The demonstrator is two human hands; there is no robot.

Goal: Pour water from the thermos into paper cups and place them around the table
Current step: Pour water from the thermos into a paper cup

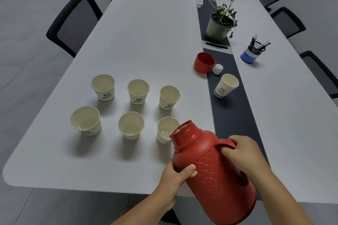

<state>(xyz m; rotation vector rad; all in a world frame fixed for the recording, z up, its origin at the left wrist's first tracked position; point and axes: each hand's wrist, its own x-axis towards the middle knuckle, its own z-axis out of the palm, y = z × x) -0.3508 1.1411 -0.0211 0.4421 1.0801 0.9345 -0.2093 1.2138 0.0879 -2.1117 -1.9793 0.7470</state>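
Note:
A red thermos (210, 170) is tilted to the left, its open mouth over the rim of the nearest paper cup (165, 130). My right hand (243, 153) grips the thermos handle. My left hand (175, 175) holds the thermos body from the left, thumb on its front. Several white paper cups stand in two rows on the white table (128, 42), among them one at the front left (85, 121) and one at the back left (103, 86). A further cup (225, 86) stands apart on the dark centre strip.
The red thermos lid (204, 62) and a white stopper (217, 69) lie on the table behind the cups. A potted plant (220, 23), a pen holder (253, 51) and a white charger with cables (198, 0) stand farther back. Black chairs (73, 23) line both sides.

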